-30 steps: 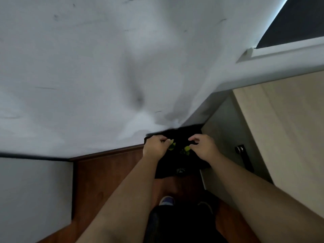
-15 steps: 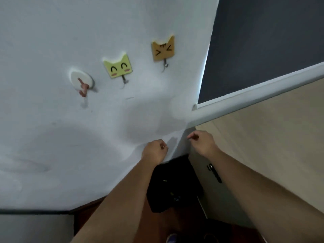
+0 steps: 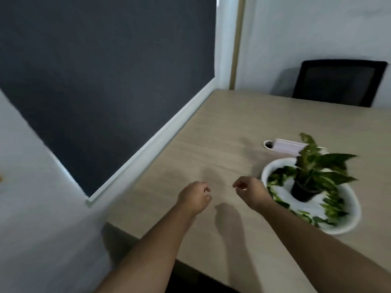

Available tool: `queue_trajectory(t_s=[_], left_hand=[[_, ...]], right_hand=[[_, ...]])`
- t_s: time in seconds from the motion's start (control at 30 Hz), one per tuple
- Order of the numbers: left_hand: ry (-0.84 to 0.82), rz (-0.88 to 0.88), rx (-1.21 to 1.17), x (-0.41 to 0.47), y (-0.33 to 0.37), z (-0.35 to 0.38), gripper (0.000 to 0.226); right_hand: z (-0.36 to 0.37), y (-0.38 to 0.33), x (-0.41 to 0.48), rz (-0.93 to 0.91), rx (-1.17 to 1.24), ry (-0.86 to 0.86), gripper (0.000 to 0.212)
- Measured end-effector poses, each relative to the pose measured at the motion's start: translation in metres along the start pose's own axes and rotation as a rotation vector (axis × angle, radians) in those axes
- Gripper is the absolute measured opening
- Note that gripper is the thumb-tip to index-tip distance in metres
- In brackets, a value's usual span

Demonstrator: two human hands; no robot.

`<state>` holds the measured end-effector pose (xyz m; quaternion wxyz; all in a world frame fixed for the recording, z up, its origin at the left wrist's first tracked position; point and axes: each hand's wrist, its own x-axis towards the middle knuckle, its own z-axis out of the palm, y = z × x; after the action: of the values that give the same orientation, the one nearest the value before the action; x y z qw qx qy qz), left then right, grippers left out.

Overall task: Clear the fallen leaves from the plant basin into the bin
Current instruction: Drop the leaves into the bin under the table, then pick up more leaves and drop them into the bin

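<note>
I am holding my left hand (image 3: pixel 195 197) and right hand (image 3: pixel 250 192), grips loosely curled and empty, over the bench (image 3: pixel 211 144) just left of the white plant basin (image 3: pixel 349 220) strewn with fallen leaves (image 3: pixel 275 179).

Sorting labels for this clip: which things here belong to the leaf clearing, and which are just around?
Part of the job:
white basin
fallen leaves
potted plant
left hand
right hand

Just around:
desk
black chair
pale cable cover
dark window blind

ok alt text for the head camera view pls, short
Two bare hands, left hand and right hand, hover loosely curled over a wooden table, holding nothing visible. To their right, a white basin holds a potted plant ringed by fallen leaves.
</note>
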<state>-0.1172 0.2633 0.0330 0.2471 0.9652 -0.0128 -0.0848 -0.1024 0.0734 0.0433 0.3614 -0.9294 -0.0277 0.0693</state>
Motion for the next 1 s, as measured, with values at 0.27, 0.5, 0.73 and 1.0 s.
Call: queue_trajectory(t_s=[0.27,0.5,0.73,1.0], left_hand=[[-0.157,0.239,0.191,0.033,0.141,0.094,0.031],[-0.222,0.365,0.385,0.059,0.176,0.141,0.036],[-0.297,0.29,0.501,0.097,0.186,0.16,0.03],[-0.403,0.43,0.543,0.11,0.2,0.17,0.028]], right_hand=[[-0.086,0.16,-0.055,0.275,-0.088,0.013,0.013],[-0.094,0.204,-0.049,0.279,-0.167,-0.037,0.025],[-0.078,0.204,-0.021,0.319,-0.289,-0.115,0.04],[-0.076,0.207,-0.015,0.355,-0.284,-0.113,0.019]])
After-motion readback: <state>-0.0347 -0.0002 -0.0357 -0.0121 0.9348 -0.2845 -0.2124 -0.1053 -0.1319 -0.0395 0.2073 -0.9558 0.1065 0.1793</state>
